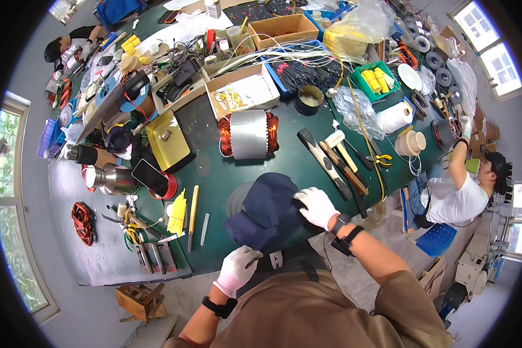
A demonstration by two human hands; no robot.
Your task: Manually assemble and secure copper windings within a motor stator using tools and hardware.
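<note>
A dark navy cloth cap point(268, 210) lies at the near edge of the green bench, in front of my body. My right hand point(316, 207), in a white glove, grips its right edge. At its lower left edge, my white-gloved left hand point(238, 270) has its fingers curled in on the cloth; the fingertips are partly hidden. A grey round disc point(238, 197) shows from under the cap. Beyond it lies a motor stator point(249, 134) with a silver body and copper windings at both ends.
Hammers point(323, 163) and yellow-handled pliers point(380, 160) lie to the right. On the left are a yellow tray point(169, 139), a phone point(150, 177), a steel flask point(113, 180) and yellow strips point(178, 213). A co-worker point(459, 180) works at the far right; another person point(69, 46) is far left.
</note>
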